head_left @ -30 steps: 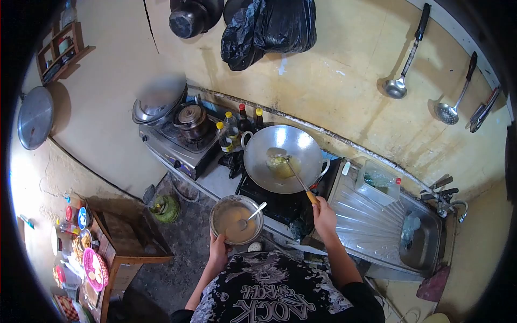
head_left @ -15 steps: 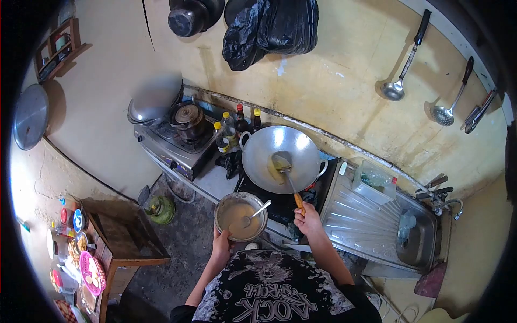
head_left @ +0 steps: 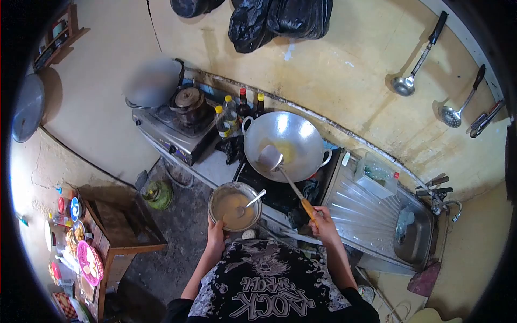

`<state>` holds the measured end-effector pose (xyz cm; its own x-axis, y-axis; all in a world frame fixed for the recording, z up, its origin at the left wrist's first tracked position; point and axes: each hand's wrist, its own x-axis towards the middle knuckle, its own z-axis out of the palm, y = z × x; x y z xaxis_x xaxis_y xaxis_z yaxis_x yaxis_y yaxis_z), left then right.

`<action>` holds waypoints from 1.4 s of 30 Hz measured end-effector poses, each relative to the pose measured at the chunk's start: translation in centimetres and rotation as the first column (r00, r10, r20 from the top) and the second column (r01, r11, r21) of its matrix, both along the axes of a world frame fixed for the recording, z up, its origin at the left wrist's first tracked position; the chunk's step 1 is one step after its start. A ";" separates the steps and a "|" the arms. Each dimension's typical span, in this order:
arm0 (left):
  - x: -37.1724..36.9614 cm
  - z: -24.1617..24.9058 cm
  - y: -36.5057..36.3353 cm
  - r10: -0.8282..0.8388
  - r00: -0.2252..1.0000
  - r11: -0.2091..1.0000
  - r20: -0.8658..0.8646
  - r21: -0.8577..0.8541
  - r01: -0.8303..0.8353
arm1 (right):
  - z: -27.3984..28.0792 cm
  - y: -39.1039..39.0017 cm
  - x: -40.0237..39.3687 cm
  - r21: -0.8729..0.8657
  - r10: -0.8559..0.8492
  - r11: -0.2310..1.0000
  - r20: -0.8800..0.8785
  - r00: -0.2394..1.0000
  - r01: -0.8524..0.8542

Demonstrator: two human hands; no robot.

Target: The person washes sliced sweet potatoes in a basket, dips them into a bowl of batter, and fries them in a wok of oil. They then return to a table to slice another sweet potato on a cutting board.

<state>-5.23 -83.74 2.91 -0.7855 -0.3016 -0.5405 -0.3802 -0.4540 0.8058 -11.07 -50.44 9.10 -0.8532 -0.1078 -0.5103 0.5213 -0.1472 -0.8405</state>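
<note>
My left hand (head_left: 216, 236) grips the near-left rim of a metal bowl (head_left: 259, 214) in front of my body. Pale brown batter (head_left: 227, 203) fills part of it, and a spoon (head_left: 257, 197) leans in it. In my right hand (head_left: 325, 224) is the wooden handle of a wok spatula (head_left: 293, 187). Its metal blade is inside the large wok (head_left: 304, 137), over the left part of the bottom. A small pool of yellowish oil (head_left: 287, 153) lies beside the blade. The wok sits on a black stove (head_left: 263, 189).
Left of the wok stand several bottles (head_left: 219, 123), a black plastic bag (head_left: 231, 149) and a second stove (head_left: 161, 132) with a lidded pot (head_left: 189, 102). The steel sink (head_left: 417, 245) is to the right. A green gas cylinder (head_left: 158, 195) and wooden table (head_left: 137, 249) stand at left.
The spatula blade has moved left and toward me in the wok, its face now turned over. My right hand has drawn back to the right. The bowl has shifted slightly.
</note>
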 end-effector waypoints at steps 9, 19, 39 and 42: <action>-0.7 0.8 0.4 0.019 1.000 1.000 0.006 0.013 -0.019 | -2.2 0.2 -1.4 0.808 0.260 0.571 -0.344 0.902 0.144; -0.6 0.3 0.7 -0.033 0.999 0.999 -0.004 0.033 0.034 | 0.7 -3.3 -4.4 0.961 0.490 0.260 -0.218 0.844 0.097; -1.3 0.7 1.0 -0.086 0.996 0.994 0.029 0.064 0.084 | -2.2 -1.5 -6.5 0.932 0.366 0.352 -0.221 0.904 0.086; -1.2 -0.6 0.4 -0.095 0.995 0.994 -0.003 0.058 0.095 | -2.4 -3.7 -7.9 0.923 0.339 0.359 -0.265 0.903 0.137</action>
